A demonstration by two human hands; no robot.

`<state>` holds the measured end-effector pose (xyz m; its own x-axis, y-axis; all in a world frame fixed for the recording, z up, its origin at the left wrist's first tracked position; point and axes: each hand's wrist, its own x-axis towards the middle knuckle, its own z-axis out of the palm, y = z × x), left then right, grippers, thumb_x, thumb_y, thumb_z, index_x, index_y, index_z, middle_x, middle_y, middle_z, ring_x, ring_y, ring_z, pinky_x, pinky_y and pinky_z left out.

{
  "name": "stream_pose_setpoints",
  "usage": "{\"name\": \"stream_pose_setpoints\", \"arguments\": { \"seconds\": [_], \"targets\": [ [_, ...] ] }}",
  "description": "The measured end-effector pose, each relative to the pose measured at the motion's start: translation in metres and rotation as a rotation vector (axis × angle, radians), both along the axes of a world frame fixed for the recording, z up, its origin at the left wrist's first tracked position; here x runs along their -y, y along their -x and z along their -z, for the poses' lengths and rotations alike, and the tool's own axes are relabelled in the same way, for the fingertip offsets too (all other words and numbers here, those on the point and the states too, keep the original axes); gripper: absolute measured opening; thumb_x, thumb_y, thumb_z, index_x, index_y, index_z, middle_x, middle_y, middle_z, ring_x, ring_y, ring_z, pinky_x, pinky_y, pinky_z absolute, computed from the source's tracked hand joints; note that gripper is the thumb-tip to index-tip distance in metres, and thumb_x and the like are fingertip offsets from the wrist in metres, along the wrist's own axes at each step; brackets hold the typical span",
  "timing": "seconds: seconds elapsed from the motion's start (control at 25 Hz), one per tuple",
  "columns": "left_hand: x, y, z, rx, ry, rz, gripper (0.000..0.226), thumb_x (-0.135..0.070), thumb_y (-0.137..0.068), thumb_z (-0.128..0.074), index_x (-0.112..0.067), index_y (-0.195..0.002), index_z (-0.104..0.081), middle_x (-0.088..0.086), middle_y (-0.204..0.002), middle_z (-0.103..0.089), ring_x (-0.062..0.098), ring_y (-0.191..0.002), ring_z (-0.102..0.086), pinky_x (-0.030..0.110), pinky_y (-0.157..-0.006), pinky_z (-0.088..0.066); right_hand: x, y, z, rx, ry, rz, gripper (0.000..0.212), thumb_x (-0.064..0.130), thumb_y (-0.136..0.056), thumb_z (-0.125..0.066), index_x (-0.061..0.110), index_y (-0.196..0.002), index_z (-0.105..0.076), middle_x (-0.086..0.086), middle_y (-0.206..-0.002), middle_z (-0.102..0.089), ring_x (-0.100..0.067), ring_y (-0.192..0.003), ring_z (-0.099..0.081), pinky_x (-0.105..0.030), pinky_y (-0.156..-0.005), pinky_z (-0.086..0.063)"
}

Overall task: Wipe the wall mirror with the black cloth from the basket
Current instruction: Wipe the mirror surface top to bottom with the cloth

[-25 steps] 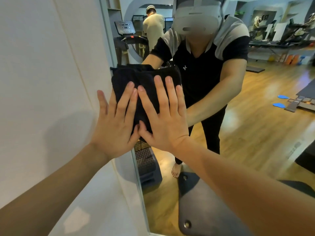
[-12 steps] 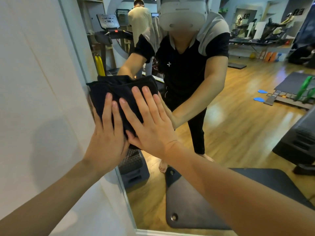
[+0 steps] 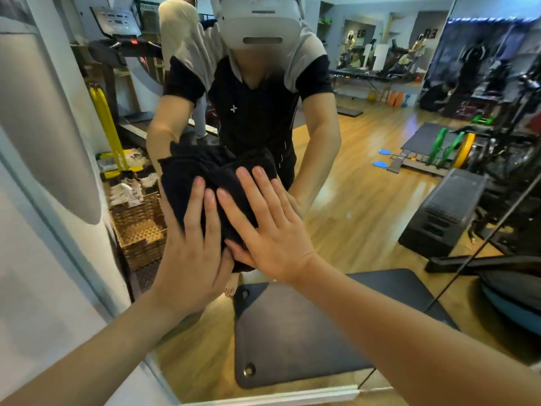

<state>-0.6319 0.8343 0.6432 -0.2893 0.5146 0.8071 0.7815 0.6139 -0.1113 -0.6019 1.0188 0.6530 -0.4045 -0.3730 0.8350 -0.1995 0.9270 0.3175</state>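
Note:
The black cloth (image 3: 205,177) lies bunched flat against the wall mirror (image 3: 366,200), left of centre. My left hand (image 3: 193,247) presses on its lower left part with straight fingers. My right hand (image 3: 269,227) presses on its lower right part, fingers spread and straight. The two hands touch side by side at their thumbs. The mirror shows a person with a headset and both arms reaching to the cloth. A woven basket (image 3: 140,227) with white cloths appears in the reflection at the left.
The mirror's white frame (image 3: 272,397) runs along the bottom, with the white wall (image 3: 44,259) to the left. Reflected are a dark floor mat (image 3: 307,332), a black step box (image 3: 445,212), a treadmill (image 3: 123,51), gym gear and another person at the back.
Both hands have slid the cloth rightward and down across the glass, away from the mirror's left edge. The cloth is more bunched now. The camera view has shifted right.

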Motion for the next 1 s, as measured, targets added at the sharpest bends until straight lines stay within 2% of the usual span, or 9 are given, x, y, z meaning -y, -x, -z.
{"name": "stream_pose_setpoints", "arguments": {
  "seconds": [0.12,0.28,0.36,0.48,0.6,0.76,1.0],
  "targets": [
    [-0.047,-0.01,0.011,-0.017,-0.008,0.059,0.072,-0.024,-0.103,-0.036,0.022,-0.153,-0.011,0.043,-0.16,-0.009,0.058,-0.152,-0.016,0.082,-0.115,-0.012,-0.047,-0.02,0.007,-0.018,-0.036,0.052,0.069,0.05,-0.104,-0.049,0.014,-0.16,-0.034,-0.023,-0.165,-0.026,-0.039,-0.158,-0.021,-0.052,-0.128,-0.025],
    [-0.107,-0.026,0.021,0.057,-0.029,0.118,0.077,-0.033,-0.105,-0.03,0.014,-0.158,0.001,0.034,-0.166,0.005,0.065,-0.147,-0.019,0.079,-0.119,-0.006,-0.105,-0.044,0.015,-0.005,-0.047,0.086,0.067,0.05,-0.105,-0.042,0.014,-0.161,-0.032,-0.023,-0.165,-0.025,-0.039,-0.157,-0.024,-0.052,-0.127,-0.028],
    [-0.135,-0.035,0.026,0.072,-0.037,0.136,0.08,-0.033,-0.104,-0.036,0.012,-0.159,0.003,0.031,-0.167,0.008,0.066,-0.146,-0.02,0.079,-0.119,-0.005,-0.133,-0.057,0.017,0.005,-0.055,0.11,0.068,0.05,-0.105,-0.041,0.013,-0.161,-0.031,-0.024,-0.166,-0.025,-0.04,-0.156,-0.026,-0.053,-0.126,-0.029],
    [-0.181,-0.049,0.034,0.117,-0.073,0.184,0.083,-0.029,-0.101,-0.048,0.01,-0.16,-0.005,0.03,-0.167,0.001,0.071,-0.143,-0.02,0.078,-0.12,-0.003,-0.178,-0.082,0.02,0.052,-0.072,0.165,0.073,0.05,-0.103,-0.049,0.012,-0.162,-0.028,-0.027,-0.166,-0.025,-0.042,-0.155,-0.026,-0.054,-0.126,-0.029],
    [-0.229,-0.066,0.042,0.117,-0.065,0.19,0.079,-0.029,-0.103,-0.048,0.013,-0.158,-0.011,0.037,-0.166,-0.005,0.069,-0.144,-0.021,0.076,-0.121,-0.001,-0.224,-0.108,0.023,0.122,-0.06,0.22,0.071,0.048,-0.107,-0.048,0.011,-0.162,-0.023,-0.026,-0.165,-0.022,-0.043,-0.156,-0.022,-0.056,-0.126,-0.029],
    [-0.301,-0.095,0.045,0.132,-0.006,0.145,0.079,-0.036,-0.107,-0.035,0.006,-0.161,0.006,0.029,-0.169,0.012,0.064,-0.15,-0.011,0.072,-0.122,0.008,-0.286,-0.145,0.026,0.189,-0.046,0.334,0.069,0.047,-0.11,-0.046,0.009,-0.163,-0.023,-0.029,-0.166,-0.021,-0.043,-0.157,-0.019,-0.057,-0.124,-0.031],
    [-0.38,-0.128,0.047,0.13,-0.135,0.158,0.085,-0.037,-0.105,-0.042,0.003,-0.161,0.006,0.025,-0.168,0.005,0.069,-0.146,0.001,0.067,-0.124,0.008,-0.348,-0.179,0.019,0.258,-0.07,0.437,0.064,0.043,-0.113,-0.039,0.011,-0.164,-0.017,-0.027,-0.169,-0.014,-0.042,-0.159,-0.014,-0.054,-0.128,-0.023]
  ]
}}
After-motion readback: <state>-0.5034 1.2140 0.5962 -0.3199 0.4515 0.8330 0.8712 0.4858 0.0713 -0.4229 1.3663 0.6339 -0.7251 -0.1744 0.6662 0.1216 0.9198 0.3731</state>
